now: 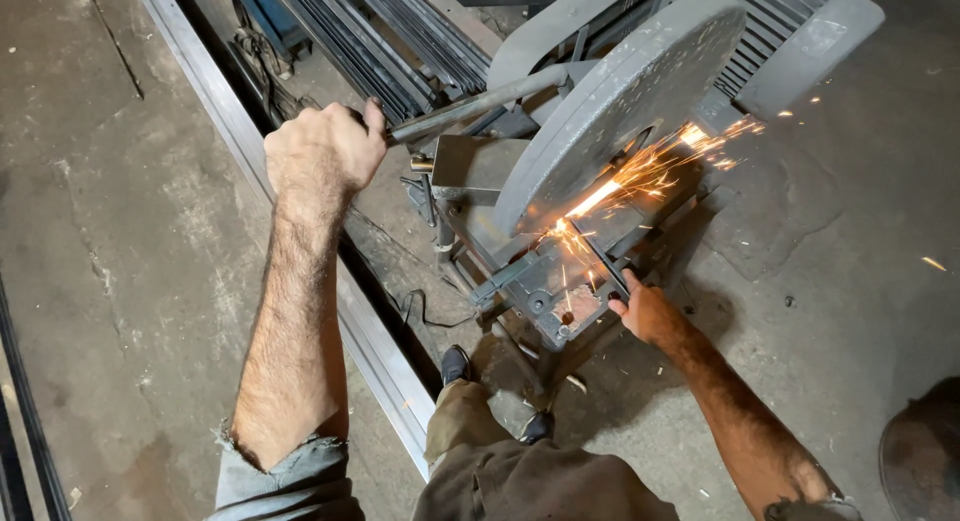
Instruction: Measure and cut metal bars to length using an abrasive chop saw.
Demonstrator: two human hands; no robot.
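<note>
A grey chop saw (pixel 610 101) stands on the concrete floor, its round blade guard lowered over a thin dark metal bar (pixel 603 264). Orange sparks (pixel 640 176) fly from the cut toward the upper right. My left hand (pixel 322 151) is closed around the saw's long handle (pixel 470 106). My right hand (pixel 647 311) grips the near end of the metal bar on the saw's base (pixel 545 291). My foot in a dark shoe (pixel 455 363) is planted just in front of the saw.
A long steel channel (pixel 240 141) runs diagonally across the floor to the left of the saw. Several dark metal bars (pixel 400 31) are stacked behind it. A black cable (pixel 415 306) lies by the saw's base. A dark round object (pixel 925 451) sits at the lower right.
</note>
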